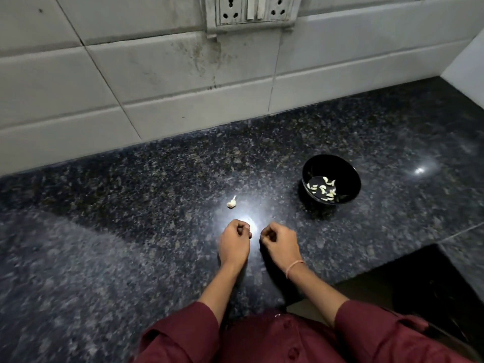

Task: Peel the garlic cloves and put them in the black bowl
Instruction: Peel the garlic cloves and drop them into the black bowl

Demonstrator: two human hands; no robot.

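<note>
Dark speckled granite forms the worktop [131, 218], and a wall of pale tiles [183, 74] stands behind it with a socket panel [251, 10] at the top. The black bowl [332, 166] sits on the worktop to the right, well apart from the hands. At its bottom lie several peeled garlic cloves [324, 189], white against the black inside. One small garlic piece [231, 203], with a short pointed tip that stands up, lies alone on the worktop, left of the bowl and a little beyond the left hand [234, 244].

The left hand and the right hand [282, 244] are low over the worktop, near each other but apart, with a narrow gap between them. On both hands the fingers [241, 227] are curled inward with the thumb close against them. A bright reflection of light [248, 218] shines on the stone just at the fingertips of the left hand, so it is not possible to tell if either hand holds a clove or a bit of peel.

The right wrist carries a thin pale thread band [294, 267]. Both arms come out of maroon sleeves [188, 334] at the bottom edge.
</note>
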